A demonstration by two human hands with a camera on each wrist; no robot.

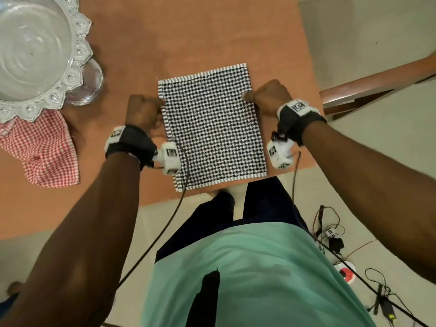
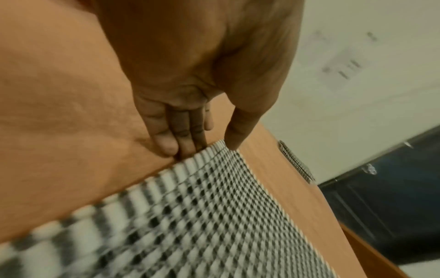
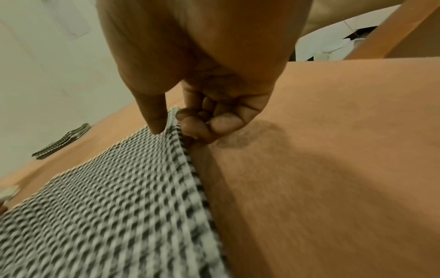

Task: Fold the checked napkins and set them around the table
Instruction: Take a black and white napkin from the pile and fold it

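We pinch black-checked napkin (image 1: 212,128) side edges, left grip (image 1: 141,112), right grip (image 1: 269,95). Lift evenly, match corners, crease flat on worktop (image 1: 188,31).

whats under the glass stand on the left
A red checked napkin lies crumpled on the table, partly tucked beneath the glass stand. How far it reaches under is hidden.
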